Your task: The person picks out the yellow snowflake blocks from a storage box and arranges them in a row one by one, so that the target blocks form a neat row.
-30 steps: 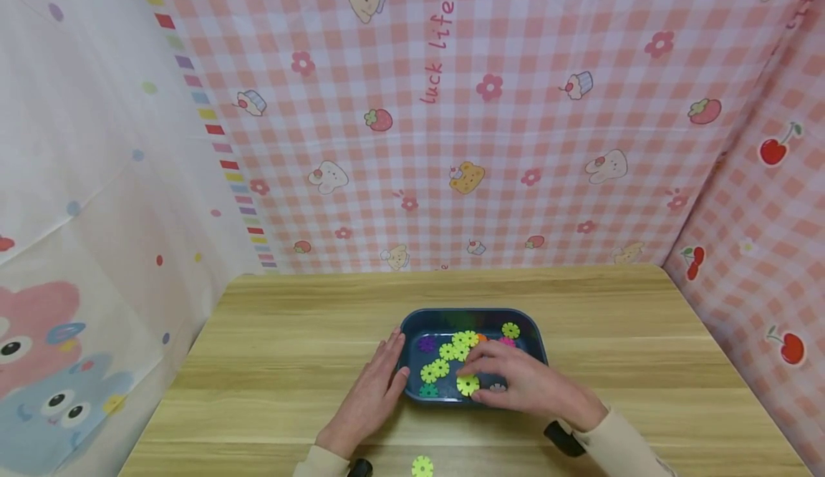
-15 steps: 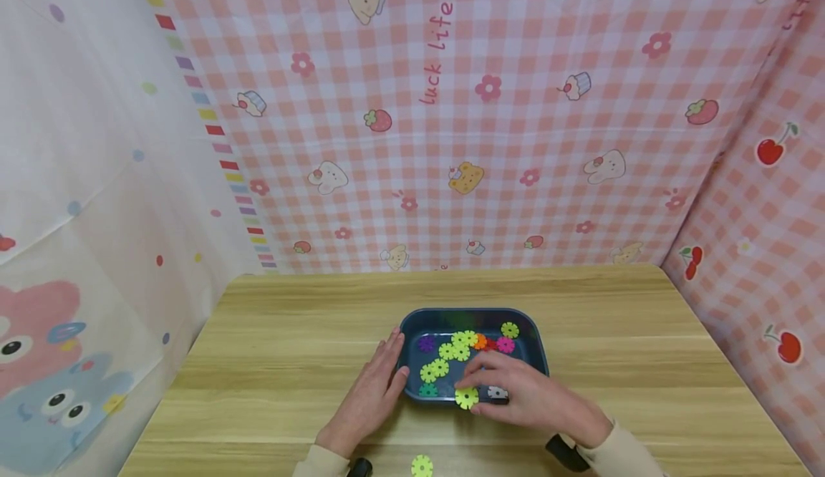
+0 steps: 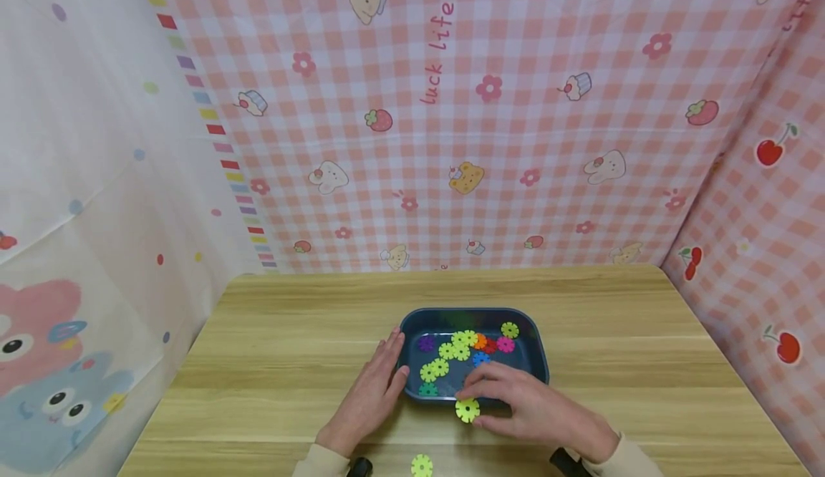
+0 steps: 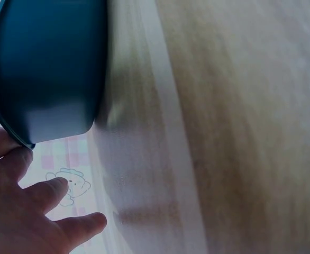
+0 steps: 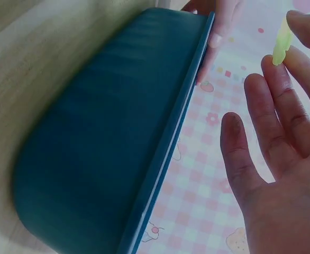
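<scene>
My right hand (image 3: 538,404) pinches a yellow-green notched plastic disc (image 3: 467,410) between thumb and fingertips, just over the near rim of a dark blue tray (image 3: 451,311). The right wrist view has the same disc edge-on at the fingertips, above rim level. Against the tray's left side rests my left hand (image 3: 364,400), its fingers fairly straight; the left wrist view puts its fingers at the rim. Inside the tray lie several yellow-green discs (image 3: 460,352), plus a purple disc (image 3: 427,344), a teal disc (image 3: 428,389), a blue disc (image 3: 481,357) and a pink disc (image 3: 505,344).
Another yellow-green disc (image 3: 422,465) lies on the wooden table (image 3: 309,319) near its front edge, between the forearms. An orange disc (image 3: 480,341) and a red disc (image 3: 490,347) are also in the tray. Patterned cloths (image 3: 451,140) hang behind and at both sides.
Pinching the yellow-green disc, the right hand has moved from inside the tray toward the person and up over the near rim. The left hand stays at the tray's side.
</scene>
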`<state>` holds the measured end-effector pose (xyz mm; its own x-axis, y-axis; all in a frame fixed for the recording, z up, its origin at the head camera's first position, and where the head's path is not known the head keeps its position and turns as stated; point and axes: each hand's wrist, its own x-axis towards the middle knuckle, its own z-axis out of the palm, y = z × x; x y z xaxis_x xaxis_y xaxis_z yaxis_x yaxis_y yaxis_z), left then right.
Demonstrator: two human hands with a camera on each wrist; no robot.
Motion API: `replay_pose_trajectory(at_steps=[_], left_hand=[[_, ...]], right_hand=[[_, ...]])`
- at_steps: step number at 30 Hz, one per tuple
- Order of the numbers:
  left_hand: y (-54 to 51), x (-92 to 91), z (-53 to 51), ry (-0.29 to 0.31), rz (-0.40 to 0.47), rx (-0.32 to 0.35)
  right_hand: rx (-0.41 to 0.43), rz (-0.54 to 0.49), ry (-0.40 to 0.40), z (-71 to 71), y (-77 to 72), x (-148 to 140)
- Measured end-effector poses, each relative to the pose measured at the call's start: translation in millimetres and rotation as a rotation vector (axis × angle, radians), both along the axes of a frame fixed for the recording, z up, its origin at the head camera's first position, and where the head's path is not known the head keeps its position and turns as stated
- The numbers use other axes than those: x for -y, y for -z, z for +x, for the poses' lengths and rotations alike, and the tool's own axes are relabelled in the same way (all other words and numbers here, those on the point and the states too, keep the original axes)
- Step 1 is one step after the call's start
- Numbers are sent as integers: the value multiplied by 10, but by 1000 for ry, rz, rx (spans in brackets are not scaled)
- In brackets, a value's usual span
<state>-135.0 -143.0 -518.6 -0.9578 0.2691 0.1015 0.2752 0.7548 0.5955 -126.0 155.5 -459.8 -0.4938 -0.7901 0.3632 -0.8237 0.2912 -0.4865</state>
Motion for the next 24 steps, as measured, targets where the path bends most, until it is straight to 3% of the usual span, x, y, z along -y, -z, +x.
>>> replay_pose_trajectory(at_steps=[9,18,24], left_hand=[[-8,-3,5,0,7,5],[-8,-7,6,-1,8,8],[-12,-3,7,1,9,6]], right_hand=[[139,61,0,103,37,28],[145,109,-8,184,72,65],[237,144,-21,229,98,72]])
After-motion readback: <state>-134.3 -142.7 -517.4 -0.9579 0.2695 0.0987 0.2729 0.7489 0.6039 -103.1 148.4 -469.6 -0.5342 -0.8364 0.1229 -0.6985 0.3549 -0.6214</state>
